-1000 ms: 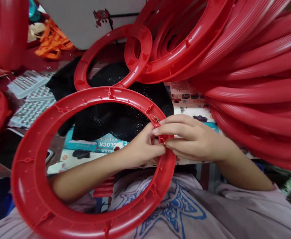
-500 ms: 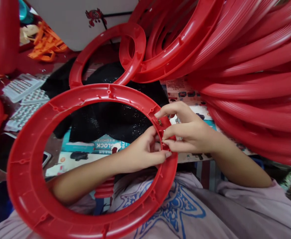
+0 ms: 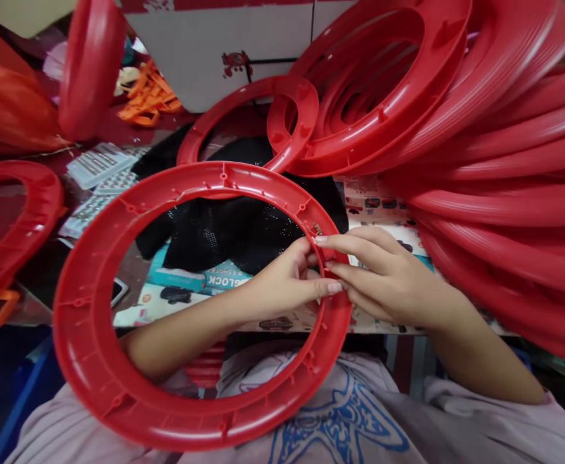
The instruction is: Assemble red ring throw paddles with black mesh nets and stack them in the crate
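A large red plastic ring (image 3: pixel 86 361), its ribbed hollow side up, is tilted in front of my torso. My left hand (image 3: pixel 294 283) reaches through its opening and is closed around the right part, thumb on top and fingers under the inner edge. My right hand (image 3: pixel 383 274) lies over the outer rim at the same spot, its fingers bent and their tips touching inside the channel. Whether a small part is under those fingertips cannot be made out. A small brass-coloured coiled piece (image 3: pixel 317 229) sits in the channel just above them.
Many red ridged rings (image 3: pixel 495 154) are stacked at the right. A smaller red ring (image 3: pixel 200 135) lies behind on black mesh cloth (image 3: pixel 224 235). Clear trays of small metal parts (image 3: pixel 98 164) and orange plastic pieces (image 3: pixel 149 96) are at left. Printed cardboard (image 3: pixel 185 299) covers the table.
My right hand's fingers have shifted from a pinch in the channel to lying flatter across it. The left hand keeps its hold. The view has shifted, so the surroundings appear farther right and lower.
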Tool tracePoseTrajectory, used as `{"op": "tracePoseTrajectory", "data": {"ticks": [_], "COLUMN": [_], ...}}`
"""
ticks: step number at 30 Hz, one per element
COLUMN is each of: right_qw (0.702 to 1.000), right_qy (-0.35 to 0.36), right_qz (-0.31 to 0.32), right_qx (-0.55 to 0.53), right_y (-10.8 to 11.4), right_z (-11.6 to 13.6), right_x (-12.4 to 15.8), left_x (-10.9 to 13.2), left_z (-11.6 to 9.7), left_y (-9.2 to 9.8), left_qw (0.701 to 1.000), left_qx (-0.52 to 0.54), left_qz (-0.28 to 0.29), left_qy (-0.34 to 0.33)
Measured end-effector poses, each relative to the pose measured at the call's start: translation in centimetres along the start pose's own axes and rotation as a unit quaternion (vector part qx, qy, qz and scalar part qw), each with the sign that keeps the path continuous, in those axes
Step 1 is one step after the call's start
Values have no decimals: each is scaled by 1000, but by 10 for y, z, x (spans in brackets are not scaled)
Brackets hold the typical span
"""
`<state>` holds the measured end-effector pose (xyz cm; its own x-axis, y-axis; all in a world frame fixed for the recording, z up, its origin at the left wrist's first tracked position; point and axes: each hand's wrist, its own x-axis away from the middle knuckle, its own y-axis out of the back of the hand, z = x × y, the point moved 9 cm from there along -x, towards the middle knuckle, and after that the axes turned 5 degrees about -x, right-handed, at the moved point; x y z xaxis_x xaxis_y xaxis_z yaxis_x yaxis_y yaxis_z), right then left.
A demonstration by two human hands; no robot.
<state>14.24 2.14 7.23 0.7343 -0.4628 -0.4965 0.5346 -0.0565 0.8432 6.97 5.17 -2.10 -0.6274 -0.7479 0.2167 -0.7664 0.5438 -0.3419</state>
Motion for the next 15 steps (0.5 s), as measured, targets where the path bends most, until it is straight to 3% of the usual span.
{"op": "tracePoseTrajectory", "data": {"ticks": [9,15], "right_qw": [998,988], "right_qy": [-13,-99], "right_qz": [-10,8], "right_qx": [-67,-119], "right_y": [0,-7], "right_z": [2,-10], "right_x": [0,7], "left_x": [2,3], "left_z": [-1,-15], "left_y": [2,10], "left_qw": [1000,994], "left_qx": [6,-66], "left_qz": [-16,-62], "left_qy": [-10,-55]}}
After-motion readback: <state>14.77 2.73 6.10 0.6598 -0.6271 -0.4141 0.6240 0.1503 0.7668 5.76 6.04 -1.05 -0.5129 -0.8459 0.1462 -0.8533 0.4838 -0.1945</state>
